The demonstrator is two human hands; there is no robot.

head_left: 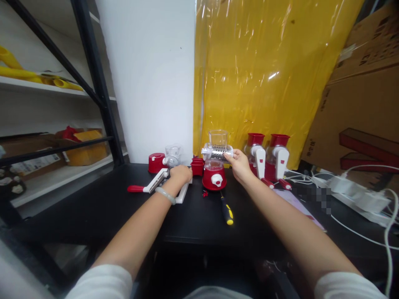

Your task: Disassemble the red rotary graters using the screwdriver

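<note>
My right hand [240, 164] grips the end of a metal grater drum [219, 152] with its thumb and fingers. The drum lies crosswise in front of a clear hopper body on a red base [214, 178] with a white knob. My left hand [181, 174] is further left, above a white crank with a red handle [136, 188] and a white part [183, 194]; its fingers are hidden, so any hold there does not show. Just behind it are a clear body [172, 155] and another red base [156, 162]. Small red pieces [205, 193] lie before the middle grater.
A yellow-black screwdriver [227, 211] lies in front on the black table [187, 228]. Two assembled rotary graters [256, 160] stand right, near white cables and a power strip [368, 207]. Red hoppers [197, 166] sit centre back. A large carton [352, 108] is on the right, shelves on the left.
</note>
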